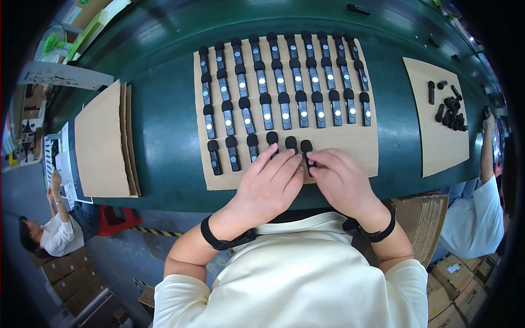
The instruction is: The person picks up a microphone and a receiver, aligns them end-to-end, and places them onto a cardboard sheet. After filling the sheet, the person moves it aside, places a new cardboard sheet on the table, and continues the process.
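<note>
Small black clip-on microphones (pixel 280 79) with foam tops and mostly pale round spots lie in rows on a flat cardboard sheet (pixel 350 143). At the nearest row, my right hand (pixel 345 183) has its fingertips closed at the right side of the row's last microphone (pixel 307 146). From the other side, my left hand (pixel 270 183) reaches in with fingers bent together, their tips meeting that same microphone's left side. Two neighbouring microphones (pixel 291 143) are partly covered by my left fingers, so their lower bodies are hidden.
Left on the green table (pixel 164 136) stands a stack of cardboard sheets (pixel 101 145). Another cardboard sheet (pixel 429 134) at the right carries a loose pile of black pieces (pixel 451 112). People sit at both sides, one at left (pixel 54 232), one at right (pixel 473 218).
</note>
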Action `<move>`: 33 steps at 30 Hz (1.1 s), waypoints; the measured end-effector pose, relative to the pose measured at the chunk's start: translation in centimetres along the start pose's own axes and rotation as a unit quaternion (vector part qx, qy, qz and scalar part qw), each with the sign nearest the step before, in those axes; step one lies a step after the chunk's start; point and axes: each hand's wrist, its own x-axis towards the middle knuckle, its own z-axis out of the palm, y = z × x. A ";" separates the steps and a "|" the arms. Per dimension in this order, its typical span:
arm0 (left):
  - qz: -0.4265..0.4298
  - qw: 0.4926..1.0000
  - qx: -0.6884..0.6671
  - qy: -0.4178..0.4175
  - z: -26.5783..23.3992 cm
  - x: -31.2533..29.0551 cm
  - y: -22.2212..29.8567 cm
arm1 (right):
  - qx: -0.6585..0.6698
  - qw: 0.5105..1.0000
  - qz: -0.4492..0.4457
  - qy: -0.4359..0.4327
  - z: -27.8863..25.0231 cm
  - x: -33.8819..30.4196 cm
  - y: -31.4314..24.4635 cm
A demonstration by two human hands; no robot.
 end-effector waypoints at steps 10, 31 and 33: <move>-0.023 1.000 -0.004 -0.006 0.7 -0.4 -0.2 | -0.060 0.997 0.029 -0.047 0.7 -0.3 -0.5; -0.090 0.978 -0.169 0.077 -1.4 0.6 -1.7 | -0.061 0.989 0.120 -0.066 -11.9 10.4 10.7; -0.100 0.976 -0.175 0.089 -1.6 0.7 -2.2 | -0.074 0.986 0.130 -0.071 -12.4 13.0 14.6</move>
